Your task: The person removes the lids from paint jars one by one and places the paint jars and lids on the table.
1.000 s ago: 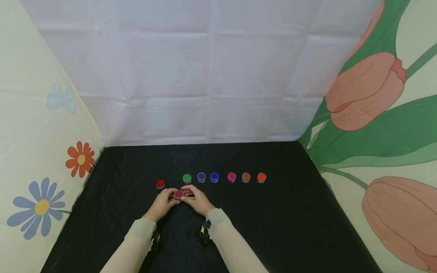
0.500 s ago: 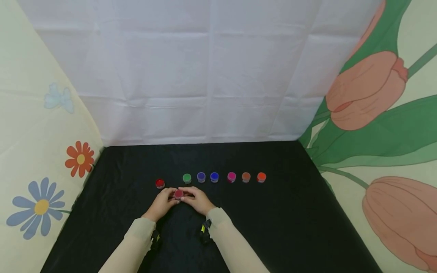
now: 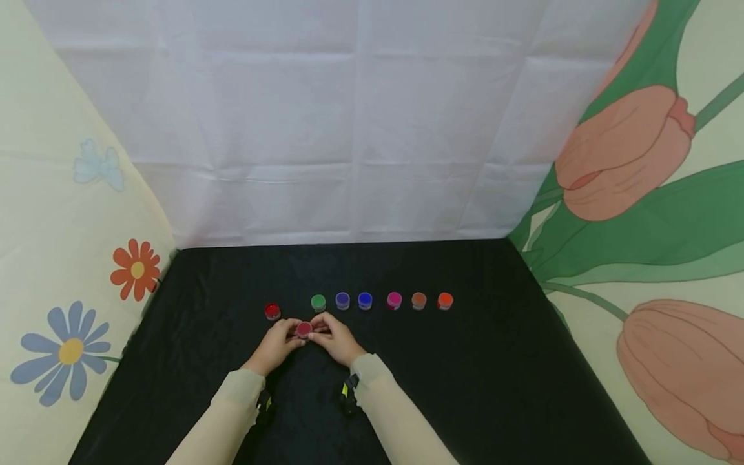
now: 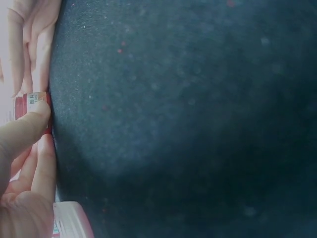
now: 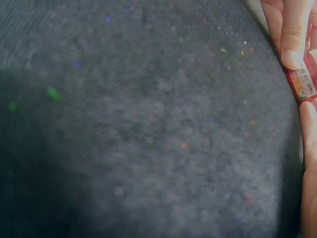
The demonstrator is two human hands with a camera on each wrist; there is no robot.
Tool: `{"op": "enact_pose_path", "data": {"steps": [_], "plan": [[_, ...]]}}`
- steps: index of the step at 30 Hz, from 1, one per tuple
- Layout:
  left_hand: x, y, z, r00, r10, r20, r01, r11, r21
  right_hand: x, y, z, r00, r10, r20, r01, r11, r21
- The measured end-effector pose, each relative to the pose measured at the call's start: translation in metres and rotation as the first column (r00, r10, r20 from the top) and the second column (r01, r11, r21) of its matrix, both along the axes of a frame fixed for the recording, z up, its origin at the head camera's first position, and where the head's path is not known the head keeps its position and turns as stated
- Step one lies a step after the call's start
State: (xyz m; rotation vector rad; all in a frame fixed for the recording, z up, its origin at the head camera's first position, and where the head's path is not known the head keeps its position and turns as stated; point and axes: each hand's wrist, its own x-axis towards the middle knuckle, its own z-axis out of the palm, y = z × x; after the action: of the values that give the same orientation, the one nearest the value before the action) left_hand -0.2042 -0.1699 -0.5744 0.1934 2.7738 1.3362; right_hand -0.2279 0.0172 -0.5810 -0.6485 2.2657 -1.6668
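In the head view a small crimson paint pot is held between both hands at the front of the row. My left hand grips it from the left, and its thumb presses the printed label in the left wrist view. My right hand has its thumb and fingers at the pot's right side, the index finger raised a little. A dark red paint pot stands just beyond the left hand. In the right wrist view the held pot shows at the right edge, partly cut off.
Several paint pots stand in a row behind the hands: green, purple, blue, magenta, brown and orange. Black cloth covers the table, with a white cloth hanging behind.
The right hand's fingers drew in around the pot half a second ago and are now spread slightly away from it again. The left hand and the pot stay almost in place.
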Motion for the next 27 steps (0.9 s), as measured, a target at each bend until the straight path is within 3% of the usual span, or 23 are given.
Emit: {"op": "enact_pose_path", "data": {"steps": [6,15,22,27], "plan": [[0.0021,-0.0013,0.0002,1.000,-0.007,-0.002,0.006,1.000,-0.007,0.0002,0.0007,0.0008,1.000,0.010,0.007,-0.011,1.000,0.015],[0.0039,-0.0032,0.0022,1.000,-0.024,-0.009,0.023,0.999,-0.028,0.0014,-0.0005,0.0023,0.994,0.077,-0.081,-0.069,0.993,0.098],[0.0027,-0.0017,0.0015,1.000,-0.013,0.007,0.013,1.000,-0.002,0.0018,-0.0015,0.0030,1.000,0.028,-0.009,-0.027,0.999,0.033],[0.0021,-0.0015,-0.0005,1.000,-0.016,-0.005,0.016,1.000,0.000,0.0011,-0.0007,0.0020,1.000,0.014,-0.005,-0.013,1.000,0.023]]}}
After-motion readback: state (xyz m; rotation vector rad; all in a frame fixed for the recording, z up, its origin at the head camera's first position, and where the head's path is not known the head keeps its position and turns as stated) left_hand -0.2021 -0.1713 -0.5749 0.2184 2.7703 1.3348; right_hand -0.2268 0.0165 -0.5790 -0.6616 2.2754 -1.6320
